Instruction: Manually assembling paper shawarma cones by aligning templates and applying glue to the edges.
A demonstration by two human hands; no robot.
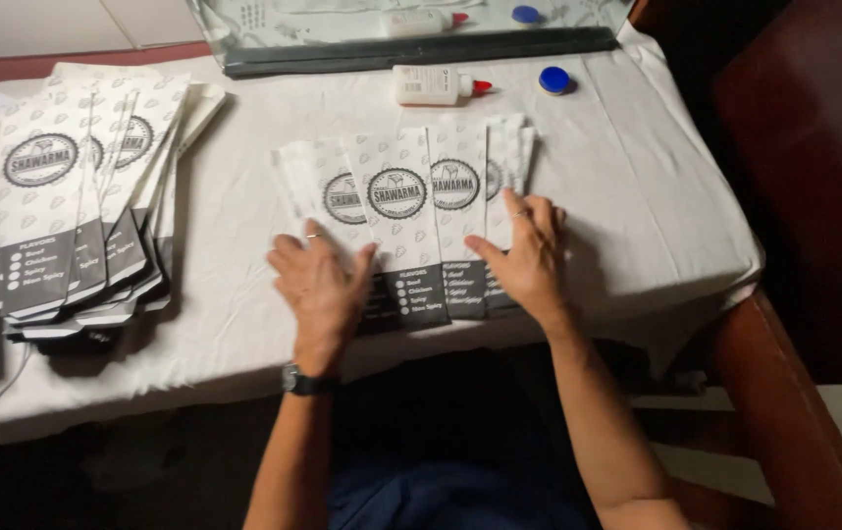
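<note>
Far left: a tall fanned stack of printed paper bags (pixel 68 206) is seen on the white tablecloth (pixel 235 294), white above with a round emblem, grey band below. The stack lies well apart from the hands.

Centre: a smaller fan of the same paper sleeves (pixel 406 211) is spread near the front edge of the table, overlapped like cards, grey bands toward the person.

Left hand (pixel 321 285): laid flat, palm down, fingers spread, on the lower left part of the fan. Nothing is clasped; the sleeves are only pressed. A ring is noted on one finger, and a dark wristwatch (pixel 305 381) on the wrist.

Right hand (pixel 529 257): also laid flat with fingers loosely apart, on the lower right edge of the fan. No grasp is made; contact is by palm and fingertips.

Behind the fan: a white glue bottle with red nozzle (pixel 436 84) is seen lying on its side. Just right of it a blue round cap (pixel 553 79) rests. Farther back, a dark-framed mirror (pixel 421 49) is propped, with bottle and cap reflected.
</note>
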